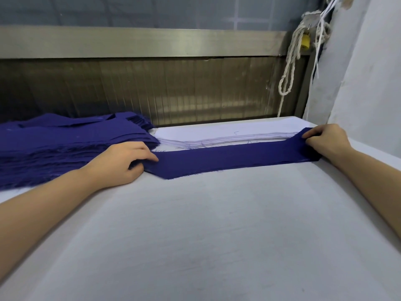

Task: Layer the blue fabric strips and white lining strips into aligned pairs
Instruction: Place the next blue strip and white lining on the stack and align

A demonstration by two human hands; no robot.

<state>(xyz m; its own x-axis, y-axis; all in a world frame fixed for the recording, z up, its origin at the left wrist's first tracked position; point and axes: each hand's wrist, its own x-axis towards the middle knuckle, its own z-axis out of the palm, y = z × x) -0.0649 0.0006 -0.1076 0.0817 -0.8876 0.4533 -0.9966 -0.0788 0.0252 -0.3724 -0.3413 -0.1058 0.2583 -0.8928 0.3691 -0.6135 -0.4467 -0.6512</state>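
At the far left of the white-covered table [217,235], a frayed pile of blue fabric strips [65,140] is stacked. Just beside it the left end of a single blue strip [234,157] is pinched by the left hand [121,164], whose fingers are curled over the cloth. The strip is laid flat across the table with a stack of white lining strips [227,141] just behind its far edge, while its right end is gripped by the right hand [325,142], fingers bent onto the fabric, and a knotted rope [290,68] is hung in the corner beyond.
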